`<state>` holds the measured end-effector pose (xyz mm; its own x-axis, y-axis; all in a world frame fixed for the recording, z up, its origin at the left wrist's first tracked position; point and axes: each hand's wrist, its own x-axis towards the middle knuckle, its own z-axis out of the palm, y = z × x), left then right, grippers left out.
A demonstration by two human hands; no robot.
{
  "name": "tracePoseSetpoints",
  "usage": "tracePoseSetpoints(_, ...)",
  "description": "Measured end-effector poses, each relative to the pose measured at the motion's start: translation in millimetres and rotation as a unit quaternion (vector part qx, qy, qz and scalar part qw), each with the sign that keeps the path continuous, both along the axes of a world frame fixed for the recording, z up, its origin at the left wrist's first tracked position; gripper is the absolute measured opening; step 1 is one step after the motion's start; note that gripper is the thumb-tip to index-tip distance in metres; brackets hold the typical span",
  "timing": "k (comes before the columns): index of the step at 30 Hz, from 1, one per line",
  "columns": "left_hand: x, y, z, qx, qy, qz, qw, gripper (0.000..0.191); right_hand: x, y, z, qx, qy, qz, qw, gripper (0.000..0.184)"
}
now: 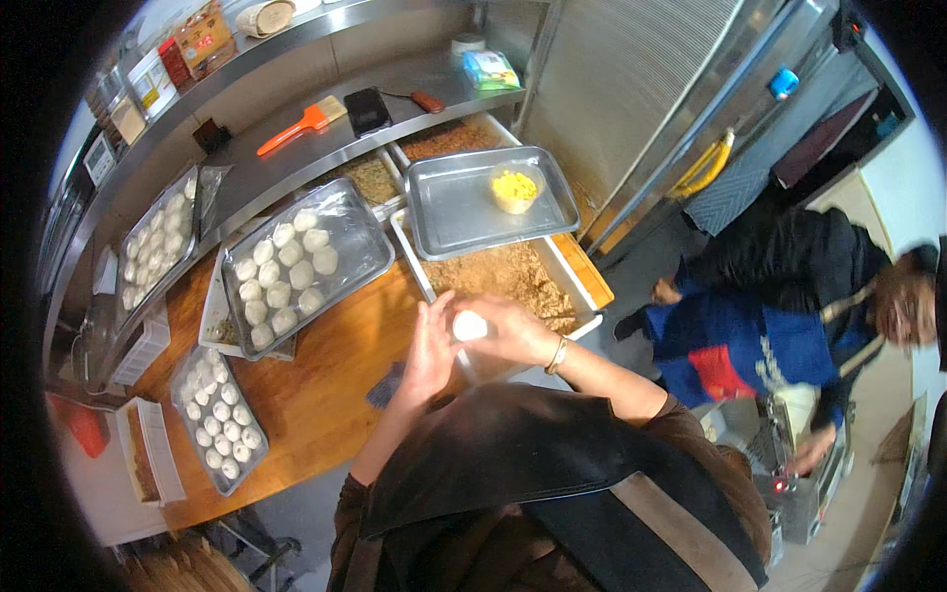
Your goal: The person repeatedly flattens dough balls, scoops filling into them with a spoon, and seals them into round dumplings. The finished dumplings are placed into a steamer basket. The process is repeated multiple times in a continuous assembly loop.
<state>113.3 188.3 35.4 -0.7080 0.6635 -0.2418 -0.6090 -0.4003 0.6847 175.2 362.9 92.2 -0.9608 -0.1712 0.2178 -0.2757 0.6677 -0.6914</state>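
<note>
A white ball of dough (470, 325) sits between my hands, just in front of my apron. My right hand (510, 329), with a bracelet at the wrist, has its fingers around the dough ball. My left hand (433, 344) is upright beside it, fingers extended and close to the ball; whether it touches is unclear. Beyond them is a white bin of crumbly brown filling (510, 277). Across that bin's far end lies a metal tray (451, 222) with a plastic cup of yellow cubes (514, 191). To the left, a larger metal tray (348, 263) holds rows of dough balls (277, 294).
Another tray of dough balls (222, 422) lies on the wooden table (325, 399), near a long white container (159, 451). A steel shelf (244, 177) carries an orange-handled brush (303, 126) and a phone (368, 111). At right, a person in a blue apron (747, 340) reaches to a machine (803, 496).
</note>
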Motion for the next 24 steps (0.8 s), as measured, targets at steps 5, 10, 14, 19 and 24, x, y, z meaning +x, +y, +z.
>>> tracePoseSetpoints(5, -14, -12, -4, 0.008, -0.073, 0.035, 0.997, 0.078, -34, 15, 17, -0.046, -0.019, 0.007, 0.999, 0.056)
tracePoseSetpoints(10, -17, 7, -18, 0.060, -0.124, 0.003, 0.991, 0.073, -36, 2, 11, 0.005, 0.009, 0.113, 0.994, 0.046)
tracePoseSetpoints(14, -18, 23, -23, 0.009, -0.111, -0.031, 0.993, 0.070, -18, 10, 3, 0.006, -0.038, 0.097, 0.995, 0.053)
tracePoseSetpoints(19, -14, 31, -18, 0.001, -0.086, -0.079, 0.993, 0.068, 7, 17, -1, -0.055, -0.005, 0.067, 0.996, 0.052)
tracePoseSetpoints(24, -6, 37, -10, 0.011, -0.112, -0.157, 0.981, 0.070, 30, 17, -14, -0.076, -0.039, 0.006, 0.996, 0.056)
